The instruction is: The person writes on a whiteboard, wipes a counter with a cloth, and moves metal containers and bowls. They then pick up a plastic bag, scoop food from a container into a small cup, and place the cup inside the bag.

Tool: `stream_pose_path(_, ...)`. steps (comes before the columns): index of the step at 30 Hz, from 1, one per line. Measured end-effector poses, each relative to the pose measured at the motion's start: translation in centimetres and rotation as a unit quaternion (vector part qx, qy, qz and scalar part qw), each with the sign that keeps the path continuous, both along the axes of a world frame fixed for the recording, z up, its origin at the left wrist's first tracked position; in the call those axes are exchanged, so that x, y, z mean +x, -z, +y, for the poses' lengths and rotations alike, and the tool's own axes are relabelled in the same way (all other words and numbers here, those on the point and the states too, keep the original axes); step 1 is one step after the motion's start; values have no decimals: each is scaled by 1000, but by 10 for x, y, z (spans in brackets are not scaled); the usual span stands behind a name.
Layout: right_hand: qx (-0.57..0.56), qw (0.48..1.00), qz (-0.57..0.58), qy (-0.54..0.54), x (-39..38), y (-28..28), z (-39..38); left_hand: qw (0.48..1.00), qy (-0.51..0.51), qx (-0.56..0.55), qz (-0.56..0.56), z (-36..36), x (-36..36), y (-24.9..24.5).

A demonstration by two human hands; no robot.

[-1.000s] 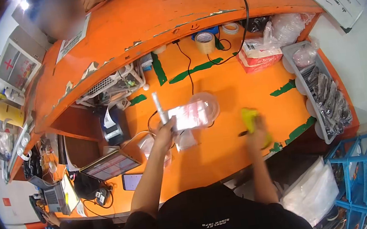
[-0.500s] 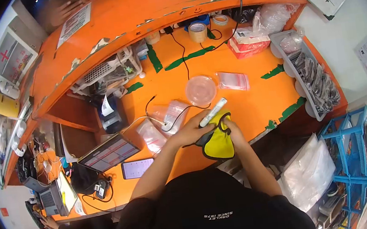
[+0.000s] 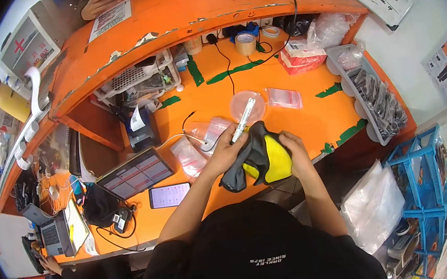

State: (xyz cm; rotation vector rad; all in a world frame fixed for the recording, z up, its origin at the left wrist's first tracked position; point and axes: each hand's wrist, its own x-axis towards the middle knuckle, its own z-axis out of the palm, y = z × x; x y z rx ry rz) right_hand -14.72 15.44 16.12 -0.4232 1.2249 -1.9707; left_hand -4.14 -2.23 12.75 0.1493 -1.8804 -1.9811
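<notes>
My left hand [image 3: 228, 149] is closed around a white marker [image 3: 244, 119] that points up and away, and it also pinches the dark side of a black and yellow cloth pouch [image 3: 276, 158]. The pouch's yellow side is gripped at its right edge by my right hand [image 3: 296, 150]. Just beyond the marker lies a round clear plastic lid [image 3: 240, 104] on the orange desk [image 3: 207, 94]. Small clear plastic bags [image 3: 284, 98] are to the lid's right, and more bags [image 3: 188, 156] lie left of my left hand.
A tablet [image 3: 135, 173], a phone [image 3: 169, 196] and a label printer [image 3: 140, 128] stand or lie at left. A grey bin [image 3: 366, 94] holds black packets at right. Blue trays [image 3: 420, 171] stand lower right. Other people's hands [image 3: 101, 4] rest on the upper counter.
The pouch has been spread wider, showing more of its dark side. My right hand has moved right, my left hand slightly left, and the marker now points more upright.
</notes>
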Motion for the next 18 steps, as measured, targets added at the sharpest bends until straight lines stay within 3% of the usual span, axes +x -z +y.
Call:
stream_pose_path(2,10,999,-34,38,5,-5,-1,997,0,-44,-58,3,7,-8)
stream_pose_path(4,47,997,-26,52,-6,8,5,999,9,-28,-31,3,9,-4)
stream_pose_path(6,-6,1000,-8,13,-15,12,10,992,7,86,-90,2,16,-7)
stream_pose_path(7,-10,999,-34,25,-14,9,9,985,-38,162,-54,7,14,-7)
stream_pose_path(8,-13,997,-61,36,-14,8,9,985,-38,161,-52,9,18,-6)
stream_pose_path(11,-26,993,-107,31,-9,3,5,994,3,73,-87,21,28,14)
stream_pose_path(12,-30,989,-141,41,-5,-2,4,991,-8,-107,-74,23,25,16)
stream_pose_path(14,-25,988,-140,64,-5,-12,6,982,-11,-189,24,35,24,21)
stream_pose_path(17,-47,982,-178,46,-24,-10,12,981,-64,-174,-58,40,20,43)
stream_pose_path(18,-50,982,-177,47,-26,-15,11,986,-46,-162,-14,44,17,39)
